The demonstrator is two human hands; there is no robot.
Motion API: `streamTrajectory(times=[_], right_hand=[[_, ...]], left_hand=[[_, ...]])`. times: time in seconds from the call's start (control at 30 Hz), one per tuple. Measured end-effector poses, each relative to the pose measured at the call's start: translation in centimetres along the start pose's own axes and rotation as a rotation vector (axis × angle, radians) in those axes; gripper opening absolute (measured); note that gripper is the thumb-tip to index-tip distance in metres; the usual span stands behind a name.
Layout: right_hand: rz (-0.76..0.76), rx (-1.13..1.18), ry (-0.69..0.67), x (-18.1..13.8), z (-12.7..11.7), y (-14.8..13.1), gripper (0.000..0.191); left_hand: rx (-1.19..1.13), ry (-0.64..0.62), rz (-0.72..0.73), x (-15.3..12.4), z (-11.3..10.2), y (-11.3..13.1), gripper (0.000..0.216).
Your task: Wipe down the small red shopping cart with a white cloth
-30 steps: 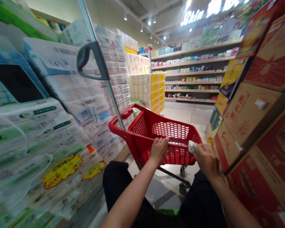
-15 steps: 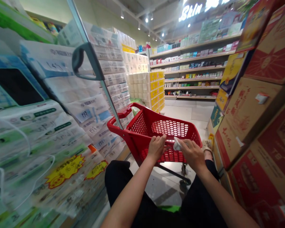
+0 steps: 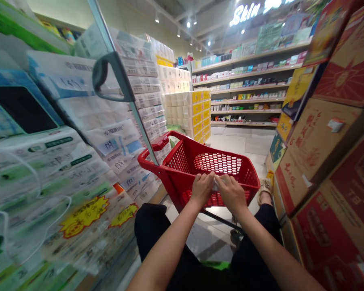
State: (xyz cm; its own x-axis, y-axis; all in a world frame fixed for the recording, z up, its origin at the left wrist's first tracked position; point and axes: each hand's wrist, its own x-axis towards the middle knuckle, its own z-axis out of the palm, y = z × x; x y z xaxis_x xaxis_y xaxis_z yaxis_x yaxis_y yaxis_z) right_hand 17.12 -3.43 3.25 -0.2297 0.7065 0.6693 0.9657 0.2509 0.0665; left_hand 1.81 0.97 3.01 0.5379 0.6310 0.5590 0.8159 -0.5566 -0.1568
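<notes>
A red plastic shopping basket cart [image 3: 182, 163] stands in the aisle right in front of me, its grey pull handle [image 3: 109, 76] raised at the upper left. My left hand [image 3: 202, 188] grips the near rim of the basket with curled fingers. My right hand [image 3: 230, 193] is closed on a small white cloth [image 3: 216, 186] pressed against that same rim, touching my left hand. My knees in black trousers are below the hands.
Stacked packs of tissue paper [image 3: 79, 133] fill the left side close to me. Red and brown cartons [image 3: 330, 153] are piled on the right. Shelves of products [image 3: 245, 97] line the far wall. Tiled floor [image 3: 242, 145] lies beyond the basket.
My right hand with the white cloth has slid left along the basket's near rim until it meets my left hand. The left hand has kept its grip.
</notes>
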Motion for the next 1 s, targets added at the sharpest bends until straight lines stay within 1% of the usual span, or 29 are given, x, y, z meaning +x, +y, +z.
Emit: streamTrajectory(times=[0.07,0.1,0.17,0.27,0.37,0.43,0.5,0.57,0.6,0.67,0.77,0.83,0.9,0.97,1.0], right_hand=[[-0.028,0.0,-0.003,0.9,0.3,-1.2,0.031],[-0.041,0.002,-0.002,1.0,0.4,-1.3,0.032],[-0.071,0.008,-0.009,0.7,0.3,-0.5,0.036],[-0.076,0.013,-0.027,-1.0,-0.5,2.3,0.04],[-0.002,0.02,-0.023,-3.2,-1.3,6.0,0.04],[0.065,0.043,0.005,-4.6,-1.2,8.3,0.038],[0.13,0.067,0.044,-5.5,-0.7,9.9,0.035],[0.184,0.073,0.085,-5.8,0.0,10.5,0.034],[0.204,0.07,0.099,-5.6,0.2,10.2,0.034],[0.202,0.069,0.095,-4.6,0.4,8.5,0.034],[0.106,0.079,0.016,-2.0,0.1,3.8,0.038],[0.029,0.095,-0.004,0.2,0.0,0.2,0.041],[-0.037,0.132,-0.004,2.0,0.2,-2.7,0.043],[-0.064,0.163,-0.005,3.1,0.6,-4.2,0.042],[-0.066,0.174,-0.009,3.3,0.7,-4.3,0.039]], left_hand=[[0.016,-0.002,0.005,0.0,0.1,-0.1,0.033],[0.021,0.0,0.008,0.0,0.1,-0.2,0.034],[0.021,0.002,0.014,-0.1,-0.1,-0.3,0.04],[-0.007,-0.029,0.036,-0.2,-0.7,-0.6,0.049],[-0.035,-0.07,0.136,-0.3,-1.8,-1.7,0.045],[-0.021,-0.041,0.159,-0.5,-2.6,-3.0,0.042],[0.01,0.009,0.103,-0.8,-3.3,-4.3,0.043],[0.04,0.021,0.029,-0.9,-3.8,-5.3,0.045],[0.052,0.011,0.001,-0.9,-3.9,-5.5,0.046],[0.073,-0.016,-0.039,-0.9,-3.8,-5.6,0.043],[0.093,-0.029,-0.064,-0.6,-3.5,-4.9,0.04],[0.098,-0.02,-0.067,-0.5,-3.3,-4.6,0.041],[0.098,-0.006,-0.077,-0.5,-3.2,-4.5,0.043],[0.096,0.002,-0.088,-0.6,-3.1,-4.7,0.044],[0.092,0.002,-0.09,-0.6,-3.0,-4.8,0.045]])
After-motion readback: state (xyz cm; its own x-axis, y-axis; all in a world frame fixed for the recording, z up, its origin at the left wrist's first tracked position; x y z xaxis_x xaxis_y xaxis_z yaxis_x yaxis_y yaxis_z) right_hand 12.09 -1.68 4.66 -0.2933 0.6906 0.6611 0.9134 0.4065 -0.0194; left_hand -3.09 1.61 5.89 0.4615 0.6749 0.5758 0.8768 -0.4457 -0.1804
